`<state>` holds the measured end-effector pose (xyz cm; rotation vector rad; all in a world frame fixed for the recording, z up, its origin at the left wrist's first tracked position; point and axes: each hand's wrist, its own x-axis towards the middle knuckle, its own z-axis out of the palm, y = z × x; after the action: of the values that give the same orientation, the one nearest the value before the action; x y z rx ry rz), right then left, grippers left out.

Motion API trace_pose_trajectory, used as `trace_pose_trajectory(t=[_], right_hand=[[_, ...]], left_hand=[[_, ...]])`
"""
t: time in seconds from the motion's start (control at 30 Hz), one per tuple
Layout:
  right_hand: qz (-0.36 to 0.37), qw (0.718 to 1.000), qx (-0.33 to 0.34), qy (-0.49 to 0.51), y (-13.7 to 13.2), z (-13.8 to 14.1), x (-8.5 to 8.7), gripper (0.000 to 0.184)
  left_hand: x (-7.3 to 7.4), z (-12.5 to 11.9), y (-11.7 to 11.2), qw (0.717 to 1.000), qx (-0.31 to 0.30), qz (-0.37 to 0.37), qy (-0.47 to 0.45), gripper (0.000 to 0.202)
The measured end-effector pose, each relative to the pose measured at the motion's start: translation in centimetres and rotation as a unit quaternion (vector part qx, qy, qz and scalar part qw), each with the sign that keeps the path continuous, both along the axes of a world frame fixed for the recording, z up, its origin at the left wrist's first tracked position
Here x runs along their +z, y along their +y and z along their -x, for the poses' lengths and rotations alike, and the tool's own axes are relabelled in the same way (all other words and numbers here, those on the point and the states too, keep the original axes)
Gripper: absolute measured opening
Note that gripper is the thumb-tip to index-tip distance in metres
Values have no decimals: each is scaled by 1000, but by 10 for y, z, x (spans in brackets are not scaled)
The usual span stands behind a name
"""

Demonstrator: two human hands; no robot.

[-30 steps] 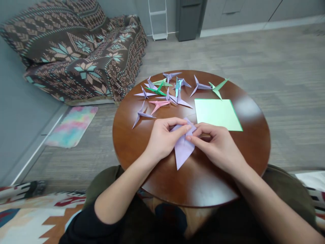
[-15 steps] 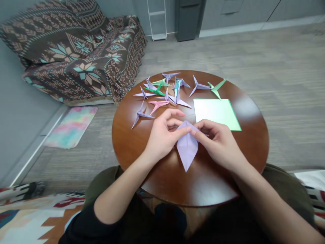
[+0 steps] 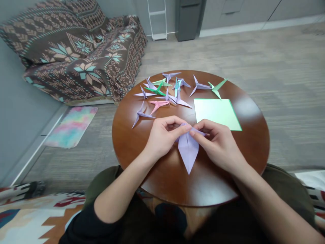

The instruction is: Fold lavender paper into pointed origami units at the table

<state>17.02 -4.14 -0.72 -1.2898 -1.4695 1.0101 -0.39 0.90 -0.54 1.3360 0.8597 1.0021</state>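
A partly folded sheet of lilac origami paper (image 3: 188,152) is held between my two hands, its pointed end toward me and a crease down its middle. My left hand (image 3: 165,135) pinches the upper left of the paper with thumb and fingers. On the other side, my right hand (image 3: 218,140) grips the upper right edge, thumb on top and fingers behind. Both thumbs nearly meet at the top fold. The fingers hide part of the far flaps. Beyond the left hand lie a pink folded paper figure (image 3: 159,104) and a lilac folded paper figure (image 3: 140,114).
A round brown wooden table (image 3: 162,183) stands before me. A stack of pale green paper (image 3: 217,113) lies beyond my right hand. Several folded figures, among them a green one (image 3: 157,89), cluster at the far left. A patterned sofa (image 3: 86,64) stands beyond.
The lilac paper's tip has shifted slightly toward me and to the right. My left index finger, raised before, has curled down onto the paper. The right hand has hardly moved.
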Motion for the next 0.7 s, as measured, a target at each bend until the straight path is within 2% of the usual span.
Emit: trace_pose_trajectory(t=[0.23,0.37,0.53,0.7], right_hand=[[7,1000,5,-11,1,-1,-2,13],[17,1000,0,-5,0,-1,-2,15],[24,999,-11,-44,0,-3,0,11],[18,994,-4,-109,3,-6,3,7]], left_hand=[[-3,2,3,1000,18,-19,0,24],[0,2,3,999,19,-32,7,32],[10,7,4,996,-6,-62,58,26],[17,18,11,983,-70,-86,144,26]])
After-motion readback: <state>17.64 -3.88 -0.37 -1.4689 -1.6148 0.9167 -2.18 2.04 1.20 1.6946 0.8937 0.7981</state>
